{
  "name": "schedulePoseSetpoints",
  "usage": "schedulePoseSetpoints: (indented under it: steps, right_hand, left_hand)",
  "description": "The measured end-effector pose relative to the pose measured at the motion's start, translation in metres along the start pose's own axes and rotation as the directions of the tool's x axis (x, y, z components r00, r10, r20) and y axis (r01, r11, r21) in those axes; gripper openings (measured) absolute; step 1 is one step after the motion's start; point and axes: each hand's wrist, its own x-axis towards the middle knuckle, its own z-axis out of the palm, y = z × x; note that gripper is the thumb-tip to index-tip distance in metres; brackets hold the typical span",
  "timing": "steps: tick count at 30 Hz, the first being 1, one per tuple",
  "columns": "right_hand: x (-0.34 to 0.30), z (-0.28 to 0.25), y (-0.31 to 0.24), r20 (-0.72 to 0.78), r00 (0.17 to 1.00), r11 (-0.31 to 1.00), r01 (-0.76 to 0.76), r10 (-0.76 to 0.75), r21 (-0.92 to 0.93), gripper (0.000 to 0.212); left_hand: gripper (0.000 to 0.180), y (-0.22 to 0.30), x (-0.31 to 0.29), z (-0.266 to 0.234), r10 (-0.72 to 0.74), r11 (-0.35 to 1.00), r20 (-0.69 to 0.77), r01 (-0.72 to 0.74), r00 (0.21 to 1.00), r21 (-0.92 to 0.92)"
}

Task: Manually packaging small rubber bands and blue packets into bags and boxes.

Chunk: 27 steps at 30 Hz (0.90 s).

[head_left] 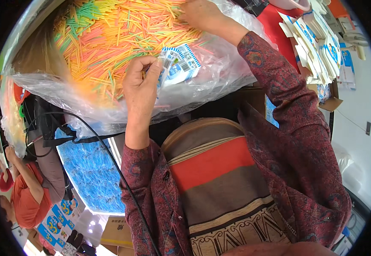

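Note:
A heap of thin pink, orange, yellow and green sticks (121,38) lies in a large container lined with clear plastic (219,64). Over its near edge, my left hand (145,83) pinches a small fan of blue-and-white printed packets (181,66) between thumb and fingers. My right hand (202,16) reaches to the far side of the heap, fingers bent down among the sticks. Its fingertips are partly hidden, so what they hold cannot be made out.
Stacked white-and-blue cartons (319,47) stand on a red surface at the right. Below left is a tray of blue packets (89,170). A black cable (113,158) crosses beside my left sleeve. Another person in orange (30,196) works at the far left.

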Motion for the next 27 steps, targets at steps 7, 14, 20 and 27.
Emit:
schedulePoseSetpoints:
  steps: [7,14,20,27]
  right_hand:
    - [-0.006,0.011,0.007,-0.197,0.975,0.923,-0.015,0.098,0.384,0.029]
    - [0.008,0.023,0.01,-0.681,0.715,0.792,0.319,0.159,0.52,0.036]
    - [-0.046,-0.108,-0.047,0.041,0.936,0.254,-0.136,0.349,0.958,0.044]
    - [-0.023,0.016,-0.026,-0.471,0.825,0.068,0.475,0.311,0.877,0.037]
  left_hand:
    - [0.006,0.0,0.0,-0.008,-0.028,1.0,-0.025,0.028,0.999,-0.014]
    - [0.004,0.003,0.007,-0.007,0.083,0.992,-0.029,-0.085,0.996,-0.092]
    - [0.006,0.004,0.007,-0.01,0.113,0.946,-0.024,-0.115,0.993,-0.302]
    - [0.009,0.0,0.01,-0.009,0.093,0.942,-0.051,-0.104,0.994,-0.32]
